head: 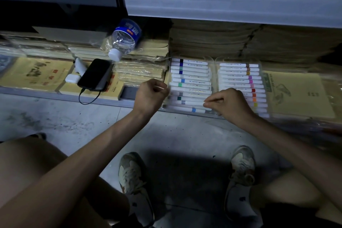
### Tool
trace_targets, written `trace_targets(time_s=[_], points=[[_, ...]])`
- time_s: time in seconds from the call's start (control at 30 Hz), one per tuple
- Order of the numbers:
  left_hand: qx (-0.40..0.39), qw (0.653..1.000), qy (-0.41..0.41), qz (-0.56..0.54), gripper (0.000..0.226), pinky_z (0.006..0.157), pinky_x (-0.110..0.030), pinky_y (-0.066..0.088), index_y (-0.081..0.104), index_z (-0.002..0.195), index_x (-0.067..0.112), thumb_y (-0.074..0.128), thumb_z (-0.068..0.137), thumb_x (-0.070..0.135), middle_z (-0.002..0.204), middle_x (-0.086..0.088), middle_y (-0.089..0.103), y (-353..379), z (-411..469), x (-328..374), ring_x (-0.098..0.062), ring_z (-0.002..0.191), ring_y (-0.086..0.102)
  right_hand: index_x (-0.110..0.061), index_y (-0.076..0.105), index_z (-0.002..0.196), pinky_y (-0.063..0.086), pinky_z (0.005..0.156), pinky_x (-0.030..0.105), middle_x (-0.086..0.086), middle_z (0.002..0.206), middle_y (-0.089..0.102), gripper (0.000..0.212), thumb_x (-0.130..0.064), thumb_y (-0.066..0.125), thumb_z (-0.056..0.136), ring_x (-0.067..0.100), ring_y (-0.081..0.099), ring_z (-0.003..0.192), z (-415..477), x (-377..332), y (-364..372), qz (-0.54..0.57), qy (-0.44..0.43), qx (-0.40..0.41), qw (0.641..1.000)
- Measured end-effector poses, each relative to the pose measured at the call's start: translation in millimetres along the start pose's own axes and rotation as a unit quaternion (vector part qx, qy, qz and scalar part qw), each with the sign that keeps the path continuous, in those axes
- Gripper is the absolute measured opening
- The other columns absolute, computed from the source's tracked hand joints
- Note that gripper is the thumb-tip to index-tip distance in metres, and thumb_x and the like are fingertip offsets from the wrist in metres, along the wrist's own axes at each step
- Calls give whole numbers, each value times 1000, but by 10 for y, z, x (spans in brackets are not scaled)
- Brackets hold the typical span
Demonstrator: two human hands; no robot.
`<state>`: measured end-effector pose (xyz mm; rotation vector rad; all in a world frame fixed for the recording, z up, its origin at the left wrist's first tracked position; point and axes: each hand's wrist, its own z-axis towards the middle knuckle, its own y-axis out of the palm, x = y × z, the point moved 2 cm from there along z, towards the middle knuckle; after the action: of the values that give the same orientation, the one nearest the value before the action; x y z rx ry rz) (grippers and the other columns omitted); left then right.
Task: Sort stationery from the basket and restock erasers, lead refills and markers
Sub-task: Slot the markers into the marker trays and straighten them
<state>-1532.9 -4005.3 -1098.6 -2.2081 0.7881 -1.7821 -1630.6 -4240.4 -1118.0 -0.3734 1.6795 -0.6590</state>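
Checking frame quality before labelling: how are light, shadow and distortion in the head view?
Head view: dim overall, brightest on the marker case by the left hand and right hand; a dark shadow falls on the floor between the shoes; the recess under the upper shelf edge is near black; wide-angle bowing bends that edge; corners are soft, marker print unreadable.

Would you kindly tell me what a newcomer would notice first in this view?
Most striking are two clear trays of white markers with coloured bands on the bottom shelf, centre right, with the left hand and right hand pinching at the left tray's ends. To the left, a water bottle lies on paper stacks above a black phone.
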Motion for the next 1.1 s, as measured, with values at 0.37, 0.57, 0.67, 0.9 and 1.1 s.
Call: trace_targets(time_s=[0.37, 0.57, 0.67, 0.9, 1.1], points=[[-71, 980, -160, -96, 20, 79, -38, 55, 68, 104, 11, 65, 97, 29, 97, -8, 70, 40, -33, -108, -23, 82, 66, -12, 82, 89, 60, 57, 24, -1, 77, 77, 6, -9, 82, 84, 13, 71, 62, 36, -21, -13, 43, 53, -43, 997], [-101, 974, -172, -108, 27, 74, -34, 54, 71, 106, 5, 71, 94, 29, 91, -6, 70, 63, -48, -126, -22, 80, 66, -13, 82, 88, 59, 59, 23, -11, 62, 73, 4, -12, 82, 84, 12, 69, 57, 68, -68, -43, 44, 54, -57, 996], [-107, 975, -164, -103, 25, 75, -34, 54, 71, 102, 5, 77, 88, 25, 88, -6, 70, 67, -26, -156, -21, 80, 65, -12, 83, 89, 62, 60, 29, -5, 68, 75, 4, -12, 81, 85, 18, 72, 61, 56, -79, 37, 30, 47, -51, 997], [-84, 982, -145, -91, 30, 63, -27, 57, 69, 109, -6, 77, 89, 16, 96, -13, 70, 105, -36, -238, -22, 82, 66, -12, 81, 84, 60, 60, 26, -3, 68, 74, 4, -16, 81, 86, 7, 69, 57, 83, -66, 167, -2, 55, -40, 998], [-92, 977, -157, -113, 20, 62, -24, 62, 73, 100, 1, 79, 87, 15, 104, -11, 72, 127, -11, -288, -19, 81, 69, -12, 73, 86, 63, 75, 46, 2, 76, 72, 12, -14, 84, 82, 20, 72, 69, 105, 6, 173, -19, 83, -7, 996]])
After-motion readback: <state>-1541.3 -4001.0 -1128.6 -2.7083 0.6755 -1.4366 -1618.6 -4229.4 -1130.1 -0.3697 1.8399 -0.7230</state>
